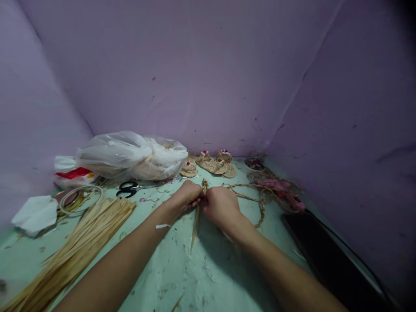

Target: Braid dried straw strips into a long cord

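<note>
Braid (205,185) is poking up between the left hand (189,194) and right hand (221,203), both pinching it over the middle of the counter (162,268); straw (78,242) is lying toward the left edge, a bag (130,156) is resting near the back edge.

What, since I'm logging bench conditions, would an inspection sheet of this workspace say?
Surface: pale green tabletop, marked, with small scraps.
Job's things: held braid; fibre strips lie at left, woven pieces with red beads at back.
Clutter: plastic bag, black-handled scissors and pale ring at left; pink object and black flat object at right.
Hands: left hand and right hand, both closed on the braid.
Cables: black cable runs alongside the black flat object.
Surroundings: purple walls with dark marks.
</note>
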{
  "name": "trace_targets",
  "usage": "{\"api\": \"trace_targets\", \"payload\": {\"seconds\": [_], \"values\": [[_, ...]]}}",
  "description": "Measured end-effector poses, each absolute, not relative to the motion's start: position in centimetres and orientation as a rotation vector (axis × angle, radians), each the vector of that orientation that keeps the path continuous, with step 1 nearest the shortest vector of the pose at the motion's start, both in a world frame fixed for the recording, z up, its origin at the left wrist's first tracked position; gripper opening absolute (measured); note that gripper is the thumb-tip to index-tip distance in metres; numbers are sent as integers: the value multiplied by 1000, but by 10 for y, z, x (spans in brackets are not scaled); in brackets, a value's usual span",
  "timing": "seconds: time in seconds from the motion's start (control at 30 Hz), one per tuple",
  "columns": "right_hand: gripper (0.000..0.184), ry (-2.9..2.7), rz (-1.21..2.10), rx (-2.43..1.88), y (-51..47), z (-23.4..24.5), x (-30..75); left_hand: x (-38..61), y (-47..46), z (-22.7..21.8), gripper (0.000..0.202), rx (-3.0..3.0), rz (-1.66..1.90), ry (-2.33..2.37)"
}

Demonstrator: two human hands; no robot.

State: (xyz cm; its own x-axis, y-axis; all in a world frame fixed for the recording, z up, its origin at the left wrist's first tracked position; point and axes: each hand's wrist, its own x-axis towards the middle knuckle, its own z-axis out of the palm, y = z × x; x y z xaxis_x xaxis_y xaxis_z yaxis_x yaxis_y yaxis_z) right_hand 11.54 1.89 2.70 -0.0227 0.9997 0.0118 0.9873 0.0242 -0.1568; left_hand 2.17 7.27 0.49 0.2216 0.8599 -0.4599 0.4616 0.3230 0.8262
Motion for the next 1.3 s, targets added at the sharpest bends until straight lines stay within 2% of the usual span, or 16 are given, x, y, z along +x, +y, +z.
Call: {"api": "trace_targets", "payload": {"seconds": [0.13,0.23,0.4,0.57,0.77,1.0,1.07,1.13,1.2,1.3], "values": [[26,-2238,141,-2025,10,23,104,15,74,5,17,1308,391,1404],[23,-2241,249,-1979,11,28,111,9,78,1,14,1341,388,1384],[18,-1903,643,-1834,35,35,143,0,85,-7,9,1362,365,1230],[14,-1248,1278,-1665,54,13,146,-5,88,-8,9,1344,379,1135],[12,-1322,1369,-1618,49,7,130,-4,86,-5,14,1357,398,1089],[13,-983,1813,-1425,32,26,117,-3,82,4,8,1313,429,1084],[17,-1026,1763,-1432,32,22,117,-4,82,5,9,1325,416,1120],[24,-1165,1541,-1581,36,13,123,-6,84,4,13,1346,396,1150],[33,-1378,1173,-1792,44,4,137,-7,85,2,14,1364,377,1182],[33,-1630,574,-2002,58,-8,166,-4,84,-1,10,1406,338,1284]]}}
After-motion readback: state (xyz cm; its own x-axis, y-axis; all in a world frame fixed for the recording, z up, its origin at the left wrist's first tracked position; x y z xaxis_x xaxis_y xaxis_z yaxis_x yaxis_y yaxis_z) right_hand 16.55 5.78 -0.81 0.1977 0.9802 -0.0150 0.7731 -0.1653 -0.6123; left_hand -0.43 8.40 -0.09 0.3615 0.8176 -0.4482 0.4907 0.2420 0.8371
